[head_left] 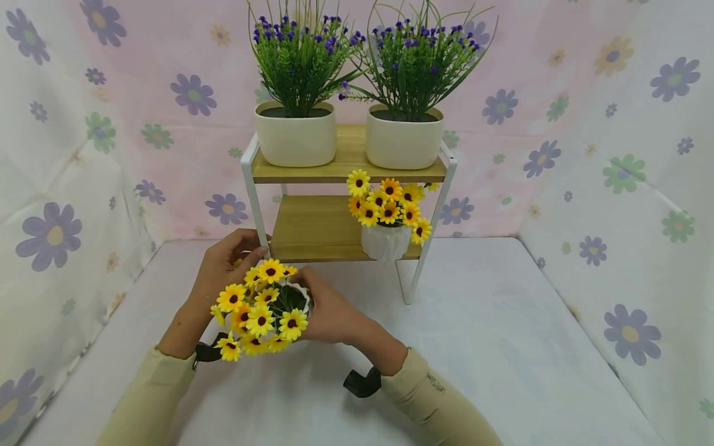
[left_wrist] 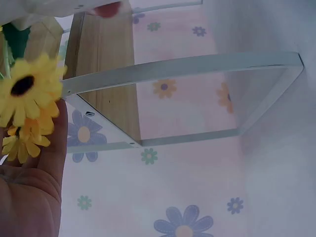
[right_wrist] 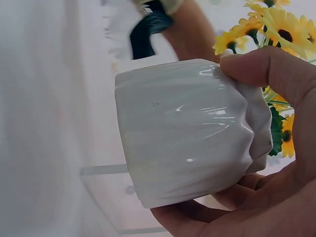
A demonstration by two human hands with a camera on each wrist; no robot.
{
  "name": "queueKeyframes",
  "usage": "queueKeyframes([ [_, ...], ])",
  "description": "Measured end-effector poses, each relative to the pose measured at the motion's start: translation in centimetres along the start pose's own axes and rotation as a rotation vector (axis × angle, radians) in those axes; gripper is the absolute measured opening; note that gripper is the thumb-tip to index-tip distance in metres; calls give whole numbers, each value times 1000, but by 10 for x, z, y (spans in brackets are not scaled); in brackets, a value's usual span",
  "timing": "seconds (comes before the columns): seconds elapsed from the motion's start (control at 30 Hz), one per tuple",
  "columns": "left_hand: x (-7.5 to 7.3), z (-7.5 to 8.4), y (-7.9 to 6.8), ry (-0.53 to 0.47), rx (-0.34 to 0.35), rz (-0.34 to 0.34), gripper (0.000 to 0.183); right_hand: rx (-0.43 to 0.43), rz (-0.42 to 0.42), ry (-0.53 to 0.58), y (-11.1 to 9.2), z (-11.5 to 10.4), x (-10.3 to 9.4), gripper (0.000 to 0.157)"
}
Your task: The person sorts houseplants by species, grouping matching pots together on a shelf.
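Note:
My right hand point(head_left: 333, 313) grips a white ribbed flowerpot point(right_wrist: 187, 133) by its side, thumb near the wavy rim. The pot is tilted, and its yellow artificial sunflowers point(head_left: 259, 319) lean left in front of the shelf. At the left front post of a two-tier shelf point(head_left: 318, 226), my left hand point(head_left: 220, 269) is held up with its fingertips at the post. Flowers cover part of that hand in the left wrist view, where its visible fingers point(left_wrist: 52, 143) look extended. Whether they press on the frame I cannot tell.
A second white pot point(head_left: 385, 241) of yellow sunflowers stands on the lower board's right end. Two cream planters point(head_left: 295, 141) with purple-flowered grass occupy the top board. White metal legs point(head_left: 409, 282) support the shelf on a white-covered table point(head_left: 502, 347); flowered cloth point(head_left: 586, 124) hangs around.

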State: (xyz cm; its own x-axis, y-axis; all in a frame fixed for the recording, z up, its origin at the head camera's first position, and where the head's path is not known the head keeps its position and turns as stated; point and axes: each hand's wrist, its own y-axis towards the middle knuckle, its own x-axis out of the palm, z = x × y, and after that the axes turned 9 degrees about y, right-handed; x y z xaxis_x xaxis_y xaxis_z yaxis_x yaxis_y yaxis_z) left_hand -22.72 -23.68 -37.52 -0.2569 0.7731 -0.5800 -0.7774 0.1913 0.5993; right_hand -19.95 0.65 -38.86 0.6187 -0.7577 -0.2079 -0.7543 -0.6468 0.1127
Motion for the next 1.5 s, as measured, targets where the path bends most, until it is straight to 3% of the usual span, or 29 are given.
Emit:
queueKeyframes([
  [0.33,1,-7,-3,-44,4,-26,33,-64,25,64,-10,-22,-23,76],
  [0.6,-2,-3,-4,32,49,13,51,-130,85,101,-13,-34,-33,79],
  [0.83,-1,-3,-6,14,18,30,44,-220,168,101,-9,-39,-40,79],
  [1.07,0,-5,-5,19,-17,20,48,-228,250,113,0,-36,-49,74],
  [1.27,1,-6,-3,-24,-28,4,37,-291,294,158,9,-33,-53,69],
  [1.5,1,-5,-3,-20,-21,4,33,-287,372,119,19,-28,-51,66],
])
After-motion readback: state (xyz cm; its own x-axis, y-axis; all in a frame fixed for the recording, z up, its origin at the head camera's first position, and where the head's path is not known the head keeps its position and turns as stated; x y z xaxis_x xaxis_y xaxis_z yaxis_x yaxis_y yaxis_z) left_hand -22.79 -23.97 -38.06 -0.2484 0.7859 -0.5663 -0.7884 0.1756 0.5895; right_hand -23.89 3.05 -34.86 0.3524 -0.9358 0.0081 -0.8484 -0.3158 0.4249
